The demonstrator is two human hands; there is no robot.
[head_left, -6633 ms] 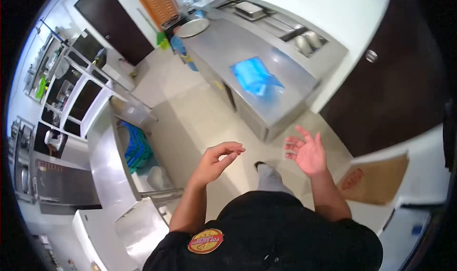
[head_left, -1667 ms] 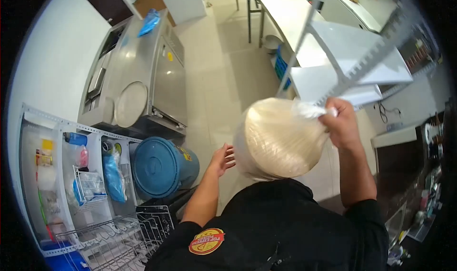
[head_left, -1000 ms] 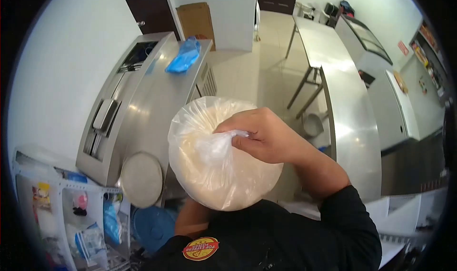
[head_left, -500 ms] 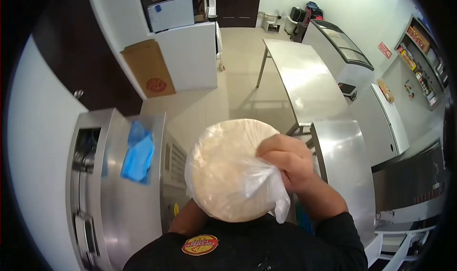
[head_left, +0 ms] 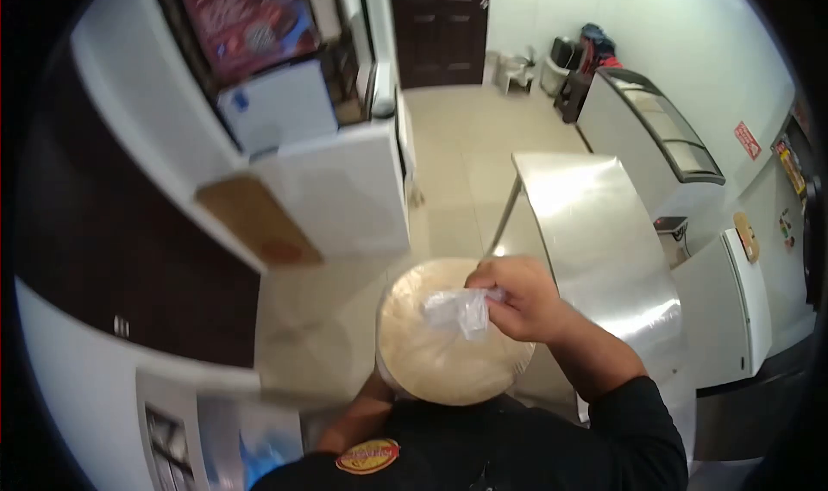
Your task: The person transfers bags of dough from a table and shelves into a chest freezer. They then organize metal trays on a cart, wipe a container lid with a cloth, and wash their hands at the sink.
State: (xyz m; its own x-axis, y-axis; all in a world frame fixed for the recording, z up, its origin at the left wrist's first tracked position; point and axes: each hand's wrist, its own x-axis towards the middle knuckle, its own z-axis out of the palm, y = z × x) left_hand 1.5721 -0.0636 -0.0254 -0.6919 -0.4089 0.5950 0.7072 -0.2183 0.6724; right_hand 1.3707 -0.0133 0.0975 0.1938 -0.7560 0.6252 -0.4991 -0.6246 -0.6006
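Observation:
A clear plastic bag of round, pale, flat dough bases is in front of my chest, its broad face turned up toward me. How many bases it holds I cannot tell. My right hand is closed on the gathered, twisted neck of the bag, at the upper right of the disc. From the lower left, my left forearm reaches in behind the bag. The left hand itself is hidden there, so its fingers do not show.
A long steel table runs ahead on my right, with a glass-topped chest freezer beyond it. On the left are a white half-wall, a leaning cardboard sheet and a steel counter bearing blue plastic. A dark door stands at the far end.
My view has shifted forward along the floor; the left steel counter has slid down the frame. My right hand still grips the bag's neck, now bunched over the disc.

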